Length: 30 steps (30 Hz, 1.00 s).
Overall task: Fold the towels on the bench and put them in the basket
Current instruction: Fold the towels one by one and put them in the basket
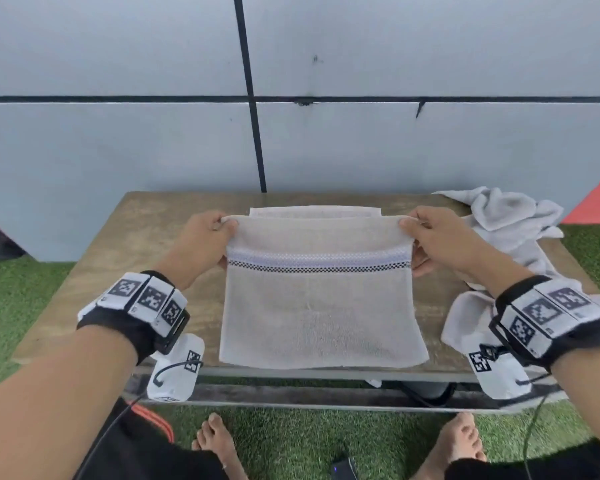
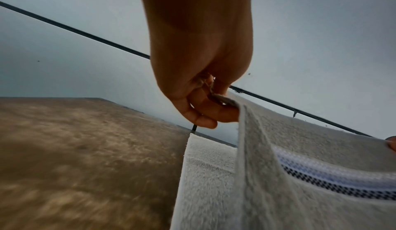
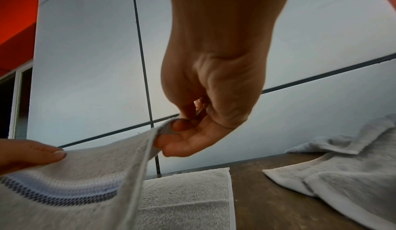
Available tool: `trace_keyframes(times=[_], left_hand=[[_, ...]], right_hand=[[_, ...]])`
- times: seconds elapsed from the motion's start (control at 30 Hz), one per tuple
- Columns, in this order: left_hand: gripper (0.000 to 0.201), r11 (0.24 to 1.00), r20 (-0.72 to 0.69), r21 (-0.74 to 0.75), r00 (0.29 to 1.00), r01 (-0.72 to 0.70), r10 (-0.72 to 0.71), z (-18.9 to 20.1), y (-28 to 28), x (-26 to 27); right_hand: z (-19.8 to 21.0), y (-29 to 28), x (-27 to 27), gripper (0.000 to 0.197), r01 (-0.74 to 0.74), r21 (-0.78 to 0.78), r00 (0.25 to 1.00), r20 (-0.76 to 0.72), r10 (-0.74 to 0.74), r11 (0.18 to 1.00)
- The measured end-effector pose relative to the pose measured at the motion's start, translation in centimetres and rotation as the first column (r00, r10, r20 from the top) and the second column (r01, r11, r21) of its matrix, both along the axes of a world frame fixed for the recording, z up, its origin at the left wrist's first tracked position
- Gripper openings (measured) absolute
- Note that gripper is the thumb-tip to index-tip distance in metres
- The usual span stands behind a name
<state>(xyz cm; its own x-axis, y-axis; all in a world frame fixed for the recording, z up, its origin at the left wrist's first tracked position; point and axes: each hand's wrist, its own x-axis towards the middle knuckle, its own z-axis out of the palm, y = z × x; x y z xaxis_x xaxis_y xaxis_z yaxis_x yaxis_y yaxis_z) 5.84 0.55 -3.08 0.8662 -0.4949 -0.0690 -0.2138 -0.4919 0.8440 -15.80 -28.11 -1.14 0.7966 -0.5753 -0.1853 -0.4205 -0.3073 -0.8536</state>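
Note:
A beige towel (image 1: 321,313) with a blue-and-black woven stripe lies on the wooden bench (image 1: 160,233), its near end at the front edge. My left hand (image 1: 210,237) pinches the top-left corner of a raised fold, and my right hand (image 1: 430,237) pinches the top-right corner. The fold hangs above the towel's far layer (image 1: 314,212), which lies flat on the bench. In the left wrist view my left hand (image 2: 205,108) grips the towel (image 2: 289,191) edge. In the right wrist view my right hand (image 3: 188,132) grips the towel (image 3: 85,174) corner. No basket is in view.
A crumpled white towel (image 1: 513,223) lies on the bench's right side and reaches down to the front right edge. A grey panelled wall (image 1: 118,133) stands right behind the bench. Green turf (image 1: 14,292) surrounds it, and bare feet (image 1: 215,441) stand below the front edge.

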Motion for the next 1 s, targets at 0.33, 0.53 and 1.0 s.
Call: trace_keyframes(times=[0.33, 0.53, 1.0], left_hand=[[0.014, 0.977, 0.217, 0.173, 0.973, -0.124, 0.085, -3.5, -8.3, 9.8], [0.007, 0.935, 0.274, 0.347, 0.961, -0.073, -0.026, -5.9, -9.9, 12.1], [0.016, 0.936, 0.288, 0.344, 0.941, 0.073, -0.179, -4.9, -8.8, 9.8]], right_hand=[[-3.6, -7.9, 11.3, 0.028, 0.048, -0.423, 0.993, -0.077, -0.089, 0.905], [-7.6, -9.8, 13.7, 0.02, -0.093, -0.541, 0.967, -0.248, -0.052, 0.836], [-6.4, -7.5, 12.0, 0.01, -0.08, -0.384, 0.994, -0.094, 0.047, 0.92]])
